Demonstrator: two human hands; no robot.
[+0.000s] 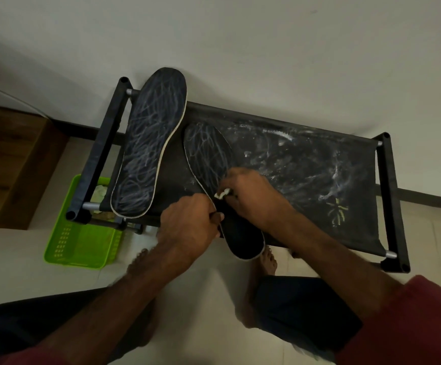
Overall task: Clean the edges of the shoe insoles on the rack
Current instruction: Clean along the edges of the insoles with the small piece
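Two dark insoles covered in pale scribbles lie on the black fabric shoe rack (367, 164). The larger-looking left insole (151, 143) leans over the rack's back-left rail, untouched. The right insole (209, 154) lies diagonally, its heel past the front edge. My left hand (187, 227) pinches that insole's left edge near the middle. My right hand (251, 196) holds a small white wad (222, 193) pressed against the same edge, just above my left fingers.
White powdery smears and a yellow scribble (338, 209) mark the rack's fabric on the right. A green plastic basket (82, 248) sits on the floor under the rack's left end. A wooden cabinet (11, 164) stands at left. My bare feet are below the rack.
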